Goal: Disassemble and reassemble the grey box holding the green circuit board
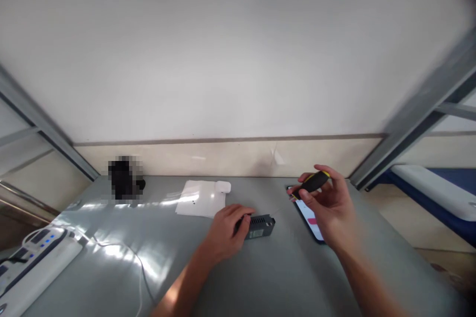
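My left hand (226, 232) is closed around the left end of a small dark box-shaped device (262, 227) lying on the grey table. Slots run along the device's upper face, and a pale label shows on its near side. Raised to the right of it, my right hand (332, 208) grips a screwdriver (314, 184) by its black and yellow handle. The screwdriver points left toward the device, apart from it; its tip is too thin to make out. Beneath my right hand lies a phone (305, 212) with its screen lit, partly covered by the hand.
White paper (199, 199) with a small white case (223, 187) on it lies behind my left hand. A blurred-out black object (124, 178) stands at the back left. At the left edge are a power strip (46, 257) and a loose cable (140, 262). Metal posts (416, 133) flank the table.
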Demonstrator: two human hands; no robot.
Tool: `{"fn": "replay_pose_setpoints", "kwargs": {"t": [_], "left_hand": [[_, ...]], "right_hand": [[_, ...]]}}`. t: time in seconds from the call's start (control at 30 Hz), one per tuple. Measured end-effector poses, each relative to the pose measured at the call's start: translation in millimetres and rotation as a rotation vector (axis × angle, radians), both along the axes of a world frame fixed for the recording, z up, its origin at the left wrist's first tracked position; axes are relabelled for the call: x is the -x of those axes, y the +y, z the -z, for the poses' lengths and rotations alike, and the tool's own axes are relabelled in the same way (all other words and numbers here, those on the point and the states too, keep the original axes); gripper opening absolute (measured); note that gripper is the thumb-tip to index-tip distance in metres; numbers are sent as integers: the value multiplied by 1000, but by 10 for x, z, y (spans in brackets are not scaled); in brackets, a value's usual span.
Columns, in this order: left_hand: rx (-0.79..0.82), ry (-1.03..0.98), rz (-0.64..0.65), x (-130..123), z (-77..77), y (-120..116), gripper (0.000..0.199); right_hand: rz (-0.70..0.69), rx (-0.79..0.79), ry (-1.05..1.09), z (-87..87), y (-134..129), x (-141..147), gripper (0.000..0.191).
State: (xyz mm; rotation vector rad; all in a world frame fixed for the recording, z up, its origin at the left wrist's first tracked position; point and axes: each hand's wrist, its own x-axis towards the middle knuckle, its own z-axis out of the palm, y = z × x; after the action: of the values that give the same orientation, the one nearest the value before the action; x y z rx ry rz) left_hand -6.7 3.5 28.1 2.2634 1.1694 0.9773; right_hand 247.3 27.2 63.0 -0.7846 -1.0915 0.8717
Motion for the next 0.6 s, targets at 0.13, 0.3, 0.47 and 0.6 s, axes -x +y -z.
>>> {"fn": "replay_pose_setpoints", "kwargs": {"t": [0.13,0.3,0.47,0.6], "left_hand": [[-276,93,20,-47,50,-18,33],[-358,188,-16,-132,123,-34,37],[-349,212,-28,-160,165,-31,30],[-337,225,-46,-170,177,-36,23]], "right_hand": [[-30,0,-73,-15,-49,84,52],[-16,-9,-159,13,-83,120,49],[1,-21,-173,-1,-106,138,48],[-9,-28,-167,-8,-103,155,47]]}}
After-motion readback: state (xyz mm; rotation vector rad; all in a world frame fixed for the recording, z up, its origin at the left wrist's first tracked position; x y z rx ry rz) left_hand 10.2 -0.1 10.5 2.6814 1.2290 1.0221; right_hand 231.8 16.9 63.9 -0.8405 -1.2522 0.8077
